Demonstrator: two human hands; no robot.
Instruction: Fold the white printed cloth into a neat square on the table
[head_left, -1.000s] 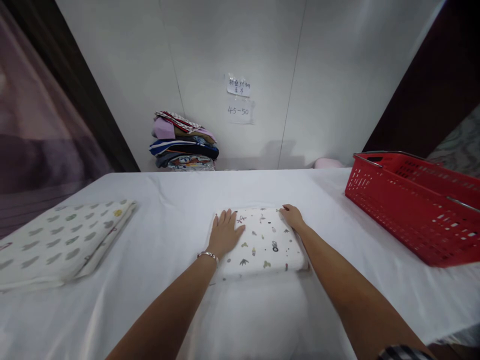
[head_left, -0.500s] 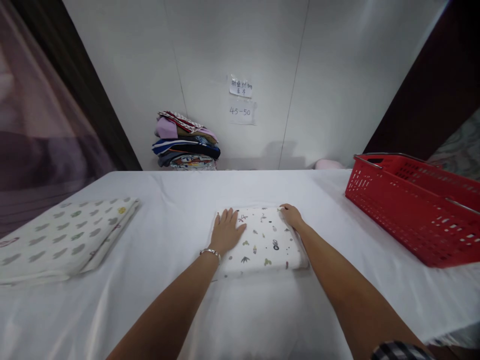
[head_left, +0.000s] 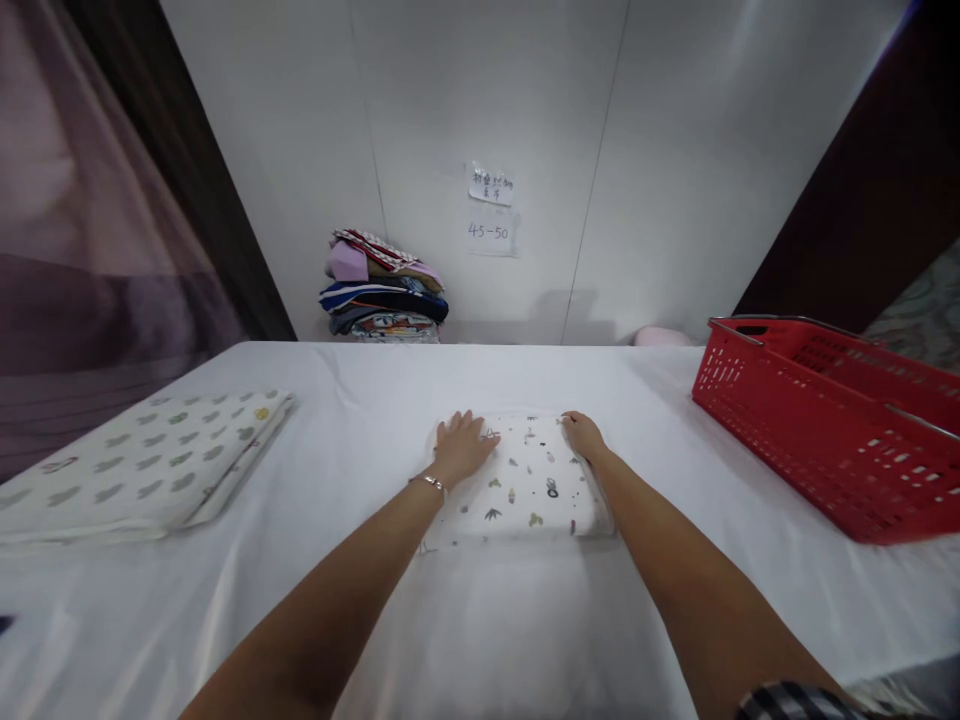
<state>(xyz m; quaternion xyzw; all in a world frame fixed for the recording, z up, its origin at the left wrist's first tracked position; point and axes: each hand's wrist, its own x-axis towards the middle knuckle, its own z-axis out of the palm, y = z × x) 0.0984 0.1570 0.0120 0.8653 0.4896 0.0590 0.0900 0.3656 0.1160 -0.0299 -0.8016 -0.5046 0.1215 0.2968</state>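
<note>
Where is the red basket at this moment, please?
In the head view, the red basket stands on the white table at the far right, beyond the right hand.

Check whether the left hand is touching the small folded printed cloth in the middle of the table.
Touching. The head view shows the left hand lying flat, palm down, on the far left corner of the folded printed cloth, with no gap between them.

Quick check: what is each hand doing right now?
Left hand: open, palm flat on the far left part of the folded printed cloth.
Right hand: fingers curled at the cloth's far right corner; grip cannot be told.
</note>
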